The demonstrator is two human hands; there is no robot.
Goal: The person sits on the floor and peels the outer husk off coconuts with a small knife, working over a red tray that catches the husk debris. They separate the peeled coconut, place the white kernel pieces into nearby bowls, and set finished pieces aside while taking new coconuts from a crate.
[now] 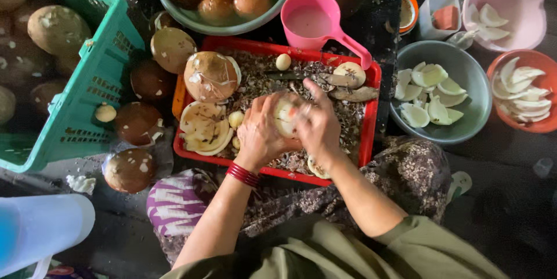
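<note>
From the head camera, looking straight down, both hands are meeting over a red tray (371,140) that is lying on the floor in front of the person's lap. The left hand (261,134), with red bangles (243,174) at the wrist, is cupping a pale coconut piece (284,118) from the left, its fingers curling around it. The right hand (319,125) is pressing on the same piece from the right, fingers closed against it; whether a blade is sitting in that hand is hidden behind the knuckles. Most of the coconut piece is covered by the two hands, so its shape is hard to make out.

The tray is holding brown shavings, a peeled coconut (210,76) and stacked white slices (203,128). A pink scoop (313,21) is standing just beyond the tray's far edge. To the right, a grey bowl (464,134) is carrying white coconut chunks, and an orange bowl (536,125), cut off by the frame edge, is carrying more. To the left, a green crate (87,82) is holding brown coconuts, partly out of view. A grey basin (232,26) of coconuts is cut off at the top.
</note>
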